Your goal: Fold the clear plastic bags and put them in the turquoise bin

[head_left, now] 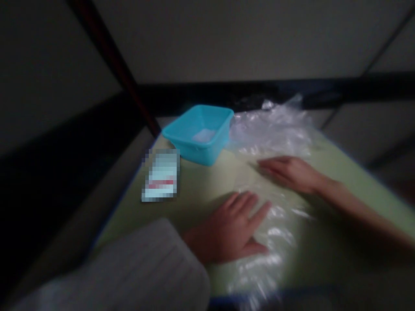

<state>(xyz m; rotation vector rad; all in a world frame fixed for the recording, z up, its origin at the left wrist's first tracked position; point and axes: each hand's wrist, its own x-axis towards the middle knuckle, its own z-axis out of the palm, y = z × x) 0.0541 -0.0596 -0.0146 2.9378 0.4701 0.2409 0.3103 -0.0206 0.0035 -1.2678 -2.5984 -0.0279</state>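
A clear plastic bag [275, 233] lies flat on the pale green table [201, 185]. My left hand [233, 229] rests palm down on the bag's near left part, fingers stretched out. My right hand [288, 172] lies flat on the bag farther back, fingers extended and pointing left. Neither hand grips anything. The picture is dim and blurred.
A turquoise plastic basin [201, 131] holding something white stands at the back of the table. A heap of crumpled clear plastic [272, 125] lies right of the basin. A small blurred-out card or packet [161, 175] lies near the left edge. Dark floor surrounds the table.
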